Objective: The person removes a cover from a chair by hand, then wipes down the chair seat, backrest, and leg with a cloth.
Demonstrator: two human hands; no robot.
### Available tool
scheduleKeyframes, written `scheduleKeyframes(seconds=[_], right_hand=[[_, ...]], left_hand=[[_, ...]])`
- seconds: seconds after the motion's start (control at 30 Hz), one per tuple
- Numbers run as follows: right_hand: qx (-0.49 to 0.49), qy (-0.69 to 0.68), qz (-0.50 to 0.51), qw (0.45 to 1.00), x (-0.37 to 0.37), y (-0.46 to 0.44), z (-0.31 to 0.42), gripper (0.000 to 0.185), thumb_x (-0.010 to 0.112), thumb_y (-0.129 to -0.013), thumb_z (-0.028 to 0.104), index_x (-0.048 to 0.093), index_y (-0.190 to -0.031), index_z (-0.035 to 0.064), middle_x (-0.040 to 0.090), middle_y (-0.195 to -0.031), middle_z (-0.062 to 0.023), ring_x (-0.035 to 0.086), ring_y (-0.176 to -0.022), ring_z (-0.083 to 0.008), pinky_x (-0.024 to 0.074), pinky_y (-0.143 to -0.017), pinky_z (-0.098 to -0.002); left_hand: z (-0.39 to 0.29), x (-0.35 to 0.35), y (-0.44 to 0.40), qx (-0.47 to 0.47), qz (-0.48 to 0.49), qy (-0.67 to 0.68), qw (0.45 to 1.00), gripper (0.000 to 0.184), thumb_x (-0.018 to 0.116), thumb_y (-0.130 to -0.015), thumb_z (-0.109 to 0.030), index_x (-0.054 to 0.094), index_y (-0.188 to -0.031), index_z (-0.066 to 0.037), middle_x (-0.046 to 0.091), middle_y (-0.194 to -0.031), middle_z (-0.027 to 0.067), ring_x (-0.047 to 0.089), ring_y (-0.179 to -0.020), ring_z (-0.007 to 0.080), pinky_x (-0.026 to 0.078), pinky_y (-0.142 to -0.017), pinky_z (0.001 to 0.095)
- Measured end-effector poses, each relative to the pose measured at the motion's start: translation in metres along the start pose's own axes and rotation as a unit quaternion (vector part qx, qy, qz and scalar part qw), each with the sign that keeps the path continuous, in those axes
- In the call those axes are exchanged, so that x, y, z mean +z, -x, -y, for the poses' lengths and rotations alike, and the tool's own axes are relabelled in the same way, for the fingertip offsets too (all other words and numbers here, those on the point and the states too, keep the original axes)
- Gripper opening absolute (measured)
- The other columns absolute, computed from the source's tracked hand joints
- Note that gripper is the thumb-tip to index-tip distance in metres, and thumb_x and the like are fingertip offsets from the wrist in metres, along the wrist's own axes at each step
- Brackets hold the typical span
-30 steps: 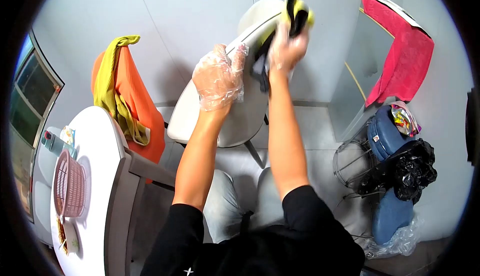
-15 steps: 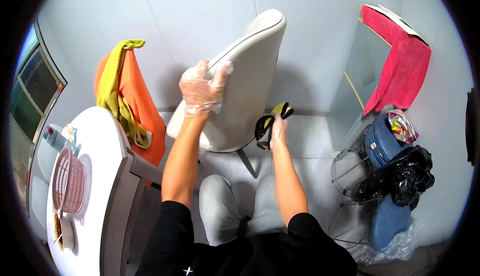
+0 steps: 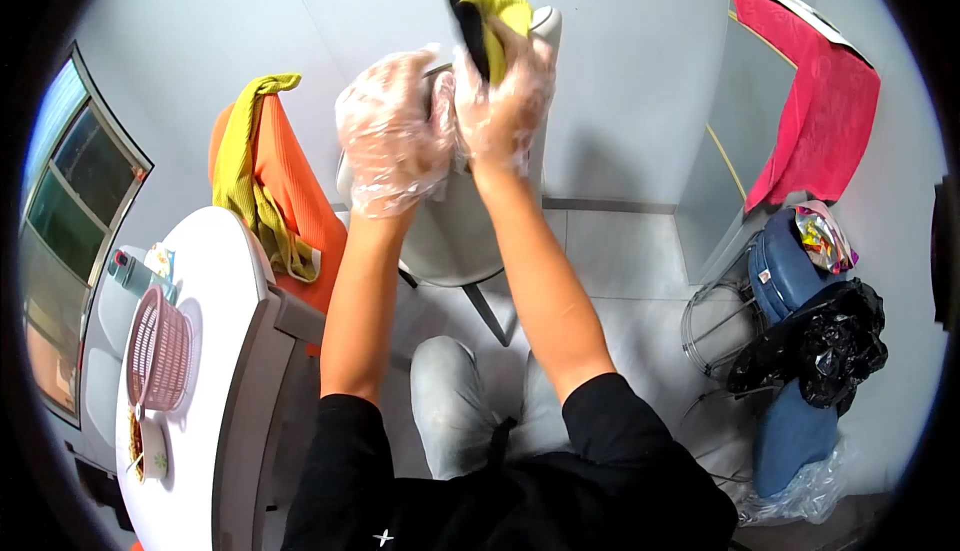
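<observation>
A white chair (image 3: 455, 241) with a tall backrest stands in front of me, partly hidden behind my arms. My left hand (image 3: 390, 136), in a clear plastic glove, is at the upper left edge of the backrest, with thumb and fingers curled around it. Beside it, my right hand (image 3: 508, 101), gloved the same way, grips a yellow cloth with black edging (image 3: 505, 9) near the backrest's top. The cloth is bunched up, and part of it is blurred by motion.
On the left, a white table (image 3: 195, 431) holds a pink basket (image 3: 160, 351), a bottle (image 3: 135, 273) and a bowl (image 3: 152, 451). Behind it, yellow cloth (image 3: 235, 156) hangs over an orange chair (image 3: 290, 186). To the right are blue stools (image 3: 780, 271), a black plastic bag (image 3: 830, 341) and a red-draped cabinet (image 3: 825, 111).
My right hand has lifted the yellow cloth from low beside the chair up to the top of the backrest. The chair has turned somewhat, and my left hand remains at its edge.
</observation>
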State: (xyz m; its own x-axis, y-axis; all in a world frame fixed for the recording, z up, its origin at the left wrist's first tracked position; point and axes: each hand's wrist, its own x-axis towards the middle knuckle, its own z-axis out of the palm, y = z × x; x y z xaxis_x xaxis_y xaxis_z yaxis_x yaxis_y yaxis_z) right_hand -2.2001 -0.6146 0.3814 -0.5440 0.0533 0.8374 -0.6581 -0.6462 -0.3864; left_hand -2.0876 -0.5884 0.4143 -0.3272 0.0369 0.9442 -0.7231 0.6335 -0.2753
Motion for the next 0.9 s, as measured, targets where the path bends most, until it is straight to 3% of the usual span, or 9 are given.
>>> scheduleKeyframes(seconds=[0.13, 0.23, 0.3, 0.4, 0.47, 0.6, 0.7, 0.73, 0.9], right_hand=[[0.208, -0.109, -0.021, 0.972, -0.026, 0.102, -0.045, 0.043, 0.065, -0.088, 0.002, 0.056, -0.131, -0.0003, 0.058, -0.124, -0.019, 0.056, -0.114, -0.0345, 0.0422, -0.102, -0.042], [0.531, 0.017, -0.031, 0.847, -0.042, 0.25, -0.087, 0.061, 0.057, -0.095, 0.01, 0.032, -0.148, -0.0068, 0.046, -0.142, -0.0276, 0.045, -0.133, -0.0392, 0.0318, -0.115, -0.0432], [0.594, 0.147, 0.048, 0.789, -0.062, 0.365, -0.134, 0.075, 0.059, -0.094, 0.016, 0.02, -0.153, -0.0064, 0.039, -0.15, -0.0323, 0.045, -0.136, -0.0426, 0.0337, -0.115, -0.044], [0.65, 0.167, 0.08, 0.737, -0.085, 0.479, -0.206, 0.058, 0.062, -0.092, 0.02, 0.043, -0.142, -0.0001, 0.057, -0.135, -0.0281, 0.054, -0.124, -0.0444, 0.041, -0.107, -0.0463], [0.689, 0.161, 0.177, 0.685, -0.105, 0.363, -0.156, 0.058, 0.06, -0.094, 0.037, 0.051, -0.134, -0.0043, 0.059, -0.13, -0.0299, 0.055, -0.122, -0.0456, 0.042, -0.104, -0.0468], [0.542, -0.108, -0.073, 0.83, -0.06, 0.2, -0.13, 0.054, 0.059, -0.1, 0.042, 0.058, -0.125, -0.0053, 0.066, -0.106, -0.011, 0.056, -0.093, -0.019, 0.0462, -0.083, -0.0342], [0.396, -0.24, -0.029, 0.886, -0.034, 0.052, -0.069, 0.048, 0.057, -0.1, 0.031, 0.054, -0.133, -0.0027, 0.062, -0.116, -0.0097, 0.058, -0.104, -0.0217, 0.0461, -0.092, -0.0351], [0.262, -0.11, -0.02, 0.958, -0.025, 0.023, -0.071, 0.054, 0.059, -0.098, 0.033, 0.051, -0.139, -0.0004, 0.053, -0.136, -0.022, 0.05, -0.126, -0.0372, 0.0372, -0.109, -0.0437], [0.211, -0.063, 0.035, 0.975, -0.015, -0.03, -0.066, 0.043, 0.062, -0.095, 0.033, 0.062, -0.122, 0.0, 0.057, -0.109, -0.019, 0.056, -0.106, -0.0379, 0.0457, -0.094, -0.0445]], left_hand=[[-0.016, 0.022, 0.0, -0.046, 0.02, -0.075, 0.996, 0.013, 0.072, -0.086, -0.022, 0.071, -0.092, -0.01, 0.071, -0.082, 0.0067, 0.068, -0.076, 0.0263, 0.051, -0.071, 0.0393], [-0.017, 0.024, 0.0, -0.047, 0.009, -0.079, 0.996, 0.012, 0.073, -0.086, -0.024, 0.072, -0.09, -0.012, 0.071, -0.079, 0.0049, 0.068, -0.072, 0.024, 0.051, -0.067, 0.0374], [-0.011, 0.031, 0.003, -0.028, -0.016, -0.079, 0.996, 0.013, 0.073, -0.084, -0.025, 0.07, -0.089, -0.013, 0.069, -0.077, 0.0023, 0.065, -0.07, 0.0226, 0.048, -0.066, 0.0375], [-0.01, 0.03, 0.002, -0.016, -0.003, -0.075, 0.997, 0.015, 0.071, -0.084, -0.026, 0.07, -0.089, -0.013, 0.067, -0.075, 0.0031, 0.065, -0.068, 0.0233, 0.046, -0.066, 0.0386], [-0.013, 0.024, -0.003, -0.02, 0.036, -0.07, 0.997, 0.018, 0.069, -0.085, -0.029, 0.069, -0.087, -0.011, 0.067, -0.074, 0.0054, 0.065, -0.069, 0.0249, 0.047, -0.066, 0.0393], [-0.043, 0.019, -0.026, -0.038, 0.163, -0.14, 0.976, 0.034, 0.065, -0.092, -0.038, 0.064, -0.079, -0.007, 0.066, -0.071, 0.0128, 0.066, -0.067, 0.0302, 0.05, -0.063, 0.0405], [-0.041, 0.041, -0.031, -0.028, 0.164, -0.091, 0.982, 0.043, 0.062, -0.094, -0.043, 0.06, -0.072, -0.006, 0.061, -0.061, 0.0131, 0.064, -0.06, 0.0308, 0.05, -0.059, 0.0416], [-0.039, 0.044, -0.031, -0.018, 0.153, -0.094, 0.983, 0.043, 0.062, -0.094, -0.043, 0.06, -0.071, -0.007, 0.06, -0.059, 0.0128, 0.063, -0.058, 0.0309, 0.049, -0.058, 0.0418], [-0.029, 0.05, -0.026, 0.036, 0.086, -0.117, 0.989, 0.045, 0.061, -0.096, -0.042, 0.059, -0.064, -0.009, 0.057, -0.054, 0.0108, 0.058, -0.05, 0.0298, 0.048, -0.052, 0.0408]])
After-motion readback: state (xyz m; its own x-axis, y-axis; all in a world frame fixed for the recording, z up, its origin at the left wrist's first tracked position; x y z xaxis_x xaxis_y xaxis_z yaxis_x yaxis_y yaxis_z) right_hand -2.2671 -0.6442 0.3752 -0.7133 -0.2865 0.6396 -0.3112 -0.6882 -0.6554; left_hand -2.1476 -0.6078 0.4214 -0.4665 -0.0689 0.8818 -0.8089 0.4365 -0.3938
